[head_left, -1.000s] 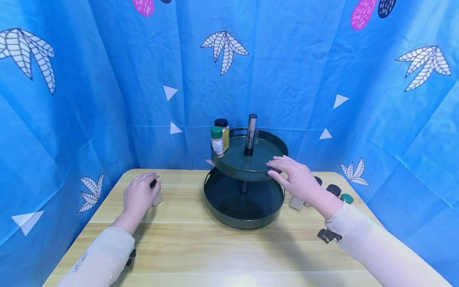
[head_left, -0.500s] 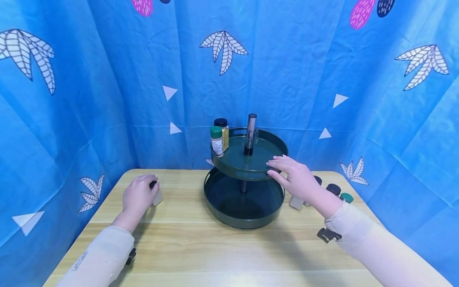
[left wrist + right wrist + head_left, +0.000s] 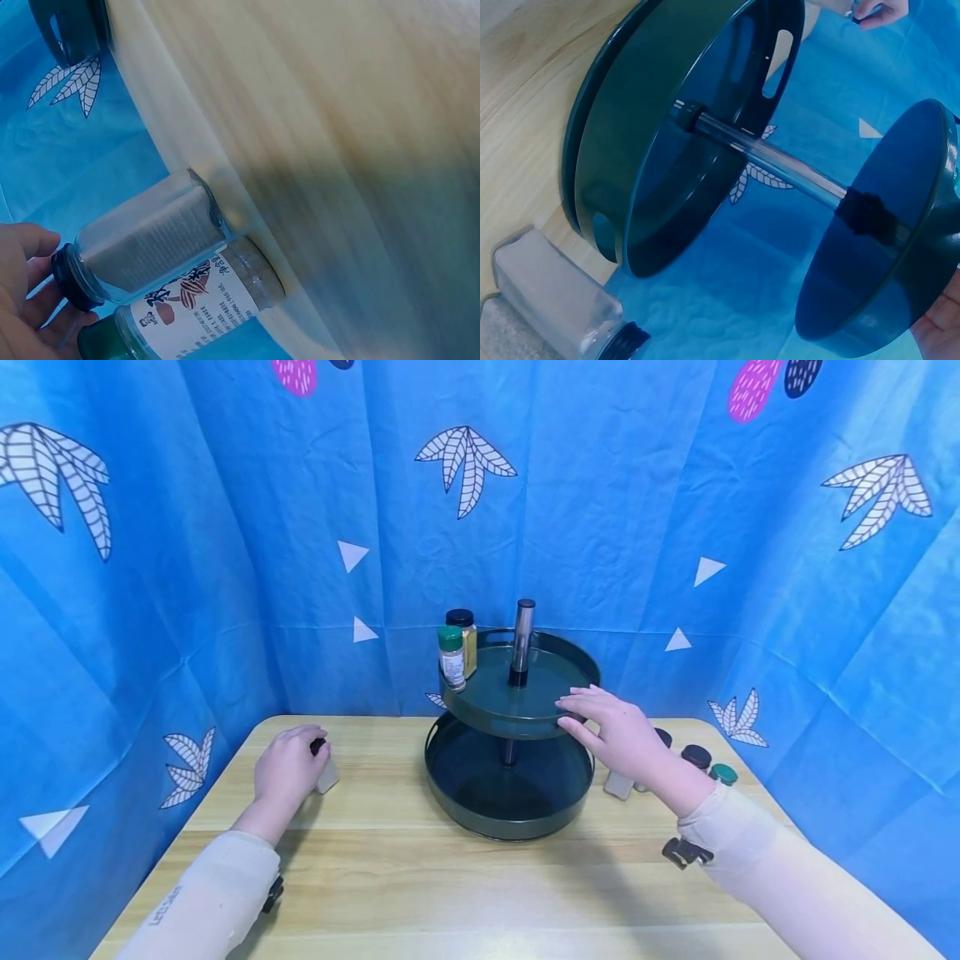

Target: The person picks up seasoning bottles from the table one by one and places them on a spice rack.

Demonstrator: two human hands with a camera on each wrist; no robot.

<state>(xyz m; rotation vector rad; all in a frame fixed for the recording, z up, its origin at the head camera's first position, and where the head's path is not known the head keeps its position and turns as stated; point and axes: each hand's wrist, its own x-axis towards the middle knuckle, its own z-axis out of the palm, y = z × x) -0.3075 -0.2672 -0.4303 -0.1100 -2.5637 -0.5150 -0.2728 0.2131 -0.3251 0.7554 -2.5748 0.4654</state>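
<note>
At the table's left, my left hand (image 3: 288, 770) grips the black cap (image 3: 318, 746) of a clear square jar (image 3: 327, 776). The left wrist view has its fingers (image 3: 45, 300) around that cap, with the jar (image 3: 154, 232) upright on the table beside a green-capped jar (image 3: 202, 307). My right hand (image 3: 618, 733) rests its extended fingers at the right front rim of the upper tray (image 3: 517, 727) of a dark green two-tier stand. Two jars, one green-capped (image 3: 452, 658) and one black-capped (image 3: 469, 647), stand at this tray's left. The lower tray (image 3: 508, 828) holds nothing visible.
Several jars stand right of the stand, partly hidden by my right arm, among them a black-capped one (image 3: 696, 756) and a green-capped one (image 3: 723, 773). A metal post (image 3: 522, 639) rises through the stand. A blue curtain (image 3: 600, 527) hangs around the wooden table (image 3: 420, 902).
The fingers of my left hand have come down very slightly at the black cap. My right hand stays at the tray rim, and the head view has shifted a little.
</note>
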